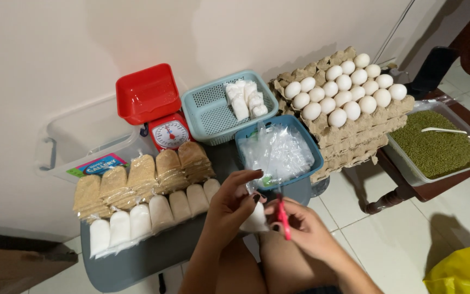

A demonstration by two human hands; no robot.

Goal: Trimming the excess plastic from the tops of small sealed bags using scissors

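My left hand (234,198) pinches the top of a small clear bag of white powder (255,221) held above my knees. My right hand (300,226) grips red-handled scissors (284,216) right beside the bag's neck. Both hands hover at the front edge of a dark grey table (137,258). On it lie rows of filled bags: brown sugar bags (148,174) behind, white and beige bags (137,220) in front. Just beyond my hands stands a blue basket (311,147) full of empty clear plastic bags (278,152).
A red kitchen scale (161,109) and a light blue basket (208,109) holding small white packets stand by the wall. Stacked egg trays (354,133) carry white eggs (344,90). A tray of green beans (436,144) with a spoon is right; a clear tub (82,141) left; a yellow bag (466,272).
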